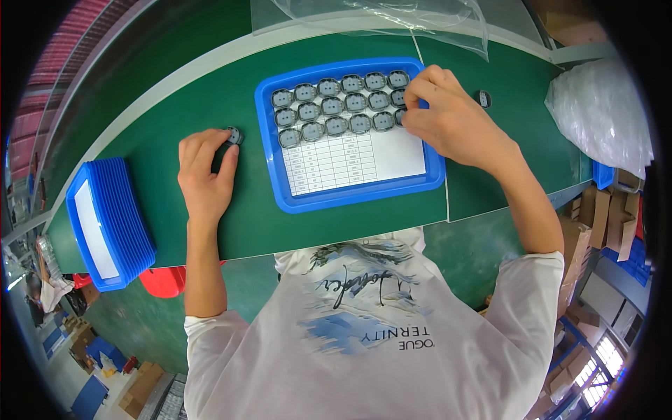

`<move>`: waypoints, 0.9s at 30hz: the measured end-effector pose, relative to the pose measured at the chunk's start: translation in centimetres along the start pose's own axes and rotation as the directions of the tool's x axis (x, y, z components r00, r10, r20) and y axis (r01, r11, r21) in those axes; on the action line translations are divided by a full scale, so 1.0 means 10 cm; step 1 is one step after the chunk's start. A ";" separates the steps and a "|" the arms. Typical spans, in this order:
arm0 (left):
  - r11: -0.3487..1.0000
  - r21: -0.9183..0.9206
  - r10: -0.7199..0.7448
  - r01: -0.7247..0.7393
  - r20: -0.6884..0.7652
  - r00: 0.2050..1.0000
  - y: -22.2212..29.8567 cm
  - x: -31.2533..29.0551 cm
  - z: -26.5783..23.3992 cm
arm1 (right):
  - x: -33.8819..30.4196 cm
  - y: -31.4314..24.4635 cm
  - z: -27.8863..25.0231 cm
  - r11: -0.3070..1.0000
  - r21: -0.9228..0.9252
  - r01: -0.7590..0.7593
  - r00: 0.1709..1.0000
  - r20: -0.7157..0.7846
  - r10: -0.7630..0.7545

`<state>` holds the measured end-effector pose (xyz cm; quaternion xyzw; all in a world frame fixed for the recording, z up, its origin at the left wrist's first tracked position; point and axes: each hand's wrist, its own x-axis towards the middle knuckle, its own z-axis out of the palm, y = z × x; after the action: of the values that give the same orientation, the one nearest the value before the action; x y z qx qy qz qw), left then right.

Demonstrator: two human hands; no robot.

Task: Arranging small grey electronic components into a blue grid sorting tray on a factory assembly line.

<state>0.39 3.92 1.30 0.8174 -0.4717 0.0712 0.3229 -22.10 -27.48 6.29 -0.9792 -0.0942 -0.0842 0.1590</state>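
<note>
Green-matted desk [350, 224], pale-edged. A blue tray [364, 192] lined with a printed sheet is filled in rows with small round grey parts [336, 106]. Right hand [448, 119] fingers are pinched on a part at the tray's right end. Left hand [206, 171] fingers are closed on one part [234, 134] left of the tray. Stacked blue trays [112, 224] at far left; clear plastic bags [420, 17] behind; cartons on the floor.

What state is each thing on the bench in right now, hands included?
Blue tray: flat on the green bench, upper part filled.
Small round parts: three rows in the tray.
Printed sheet: lining the tray, lower part bare.
Right hand: fingertips at the rows' right end.
Left hand: pinching one loose part on the bench.
Stray part: alone, right of the tray.
Stack of blue trays: tipped on edge at left.
</note>
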 end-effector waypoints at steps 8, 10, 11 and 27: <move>0.999 0.036 0.033 -0.032 -0.023 0.999 0.01 -0.04 -0.02 | -0.30 0.21 -0.27 0.881 0.005 -0.472 0.842 -0.292 0.453; 0.995 0.029 0.099 -0.098 -0.039 0.994 -0.01 -0.03 -0.02 | -0.52 0.30 -0.22 0.788 -0.053 -0.613 0.763 -0.300 0.573; 0.995 0.039 0.098 -0.097 -0.038 0.994 -0.01 -0.02 -0.02 | -0.65 0.32 -0.19 0.792 -0.045 -0.609 0.764 -0.301 0.570; 0.958 -0.142 0.261 -0.249 0.072 0.963 0.63 -0.08 0.14 | -1.02 -0.16 -0.08 0.768 0.092 -0.634 0.754 -0.147 0.640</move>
<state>-5.44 1.42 2.75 0.7290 -0.5909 0.0441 0.3425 -32.39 -27.82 5.49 -0.9388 0.2568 -0.1066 0.2035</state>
